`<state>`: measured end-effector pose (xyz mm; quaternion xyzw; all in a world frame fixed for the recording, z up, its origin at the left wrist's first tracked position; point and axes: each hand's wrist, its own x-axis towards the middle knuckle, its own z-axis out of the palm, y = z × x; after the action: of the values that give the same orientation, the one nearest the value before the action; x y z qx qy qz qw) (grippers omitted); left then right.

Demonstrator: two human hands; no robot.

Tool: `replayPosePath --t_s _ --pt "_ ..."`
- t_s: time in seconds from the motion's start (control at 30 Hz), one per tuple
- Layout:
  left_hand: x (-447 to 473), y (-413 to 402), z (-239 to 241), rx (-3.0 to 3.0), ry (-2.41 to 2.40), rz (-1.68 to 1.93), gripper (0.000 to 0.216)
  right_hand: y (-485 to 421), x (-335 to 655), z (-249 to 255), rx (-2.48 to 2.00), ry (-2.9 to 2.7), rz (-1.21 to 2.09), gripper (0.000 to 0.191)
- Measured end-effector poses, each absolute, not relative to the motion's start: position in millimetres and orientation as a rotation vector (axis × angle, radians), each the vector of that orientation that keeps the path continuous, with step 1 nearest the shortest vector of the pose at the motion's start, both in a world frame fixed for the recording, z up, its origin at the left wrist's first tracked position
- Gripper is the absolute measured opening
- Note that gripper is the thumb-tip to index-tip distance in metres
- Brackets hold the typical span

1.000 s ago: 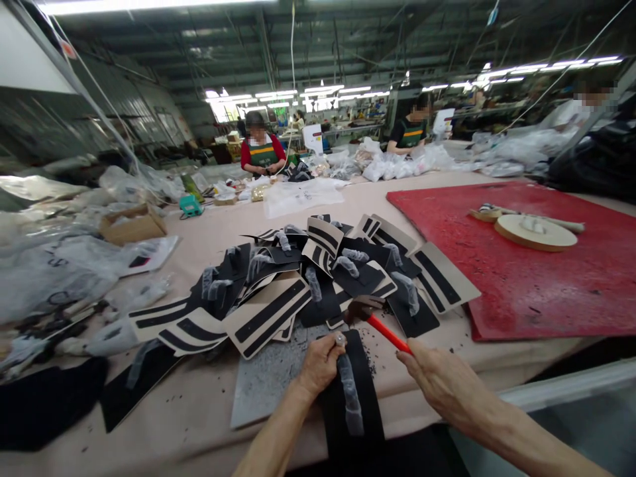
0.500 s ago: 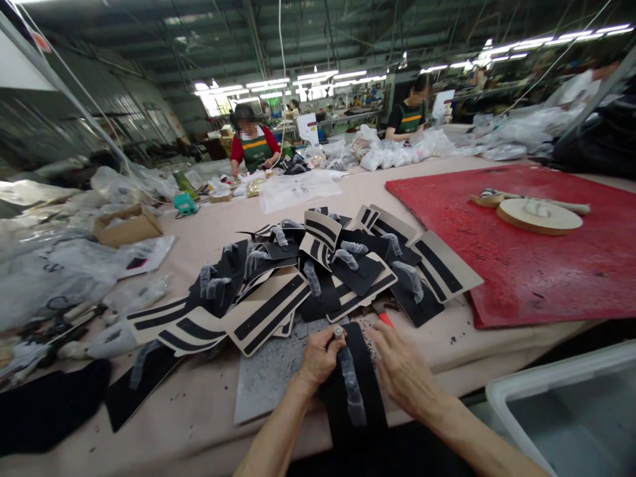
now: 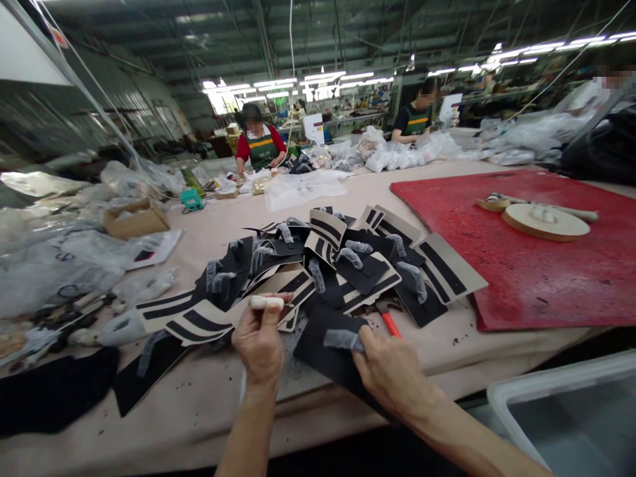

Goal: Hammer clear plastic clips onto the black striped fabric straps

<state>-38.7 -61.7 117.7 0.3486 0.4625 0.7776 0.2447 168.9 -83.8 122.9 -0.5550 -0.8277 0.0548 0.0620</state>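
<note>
My left hand (image 3: 259,348) is closed around a small tool with a white handle (image 3: 267,303); a thin point seems to stick out on its right. My right hand (image 3: 392,371) grips a black panel (image 3: 322,361) at one end of its strap handle (image 3: 342,339), which is wrapped in clear plastic. The panel is tilted above the table's front edge. Behind both hands lies a heap of similar panels (image 3: 365,275), some black with wrapped handles, others beige with black stripes. A red-handled tool (image 3: 391,324) lies just beyond my right hand, its head partly under the heap.
A red mat (image 3: 536,278) with a tape roll (image 3: 545,222) covers the table's right side. A translucent bin (image 3: 561,381) stands at front right. Plastic bags (image 3: 74,258) and a cardboard box (image 3: 135,222) are at left. Two people work across the table.
My left hand has moved left and up with the white-handled tool, away from the panel. My right hand has taken hold of the panel, which is now turned and tilted.
</note>
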Motion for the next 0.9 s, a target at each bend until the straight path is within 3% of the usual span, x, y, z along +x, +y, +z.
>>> replayPosePath --t_s 0.1,0.2,0.33,0.47,0.9 --pt "-42.6 -74.8 137.3 1.135 1.348 2.101 0.018 -85.9 171.4 129.5 -1.837 -2.259 0.384 0.029" --pt "-30.5 -77.3 111.7 1.261 1.423 1.805 0.016 -101.9 172.0 102.3 -1.854 -2.178 0.521 0.055" --pt "-9.6 -69.6 52.3 1.263 1.386 1.506 0.017 -128.4 165.1 58.9 -1.939 -2.278 0.678 0.045" --pt "-1.6 -67.2 18.6 1.239 1.381 1.378 0.019 -139.6 154.6 45.0 -1.967 -2.240 0.771 0.050" --pt "-3.1 -70.4 10.1 1.322 1.353 1.207 0.015 -138.8 142.6 38.7 -1.881 -2.284 0.883 0.060"
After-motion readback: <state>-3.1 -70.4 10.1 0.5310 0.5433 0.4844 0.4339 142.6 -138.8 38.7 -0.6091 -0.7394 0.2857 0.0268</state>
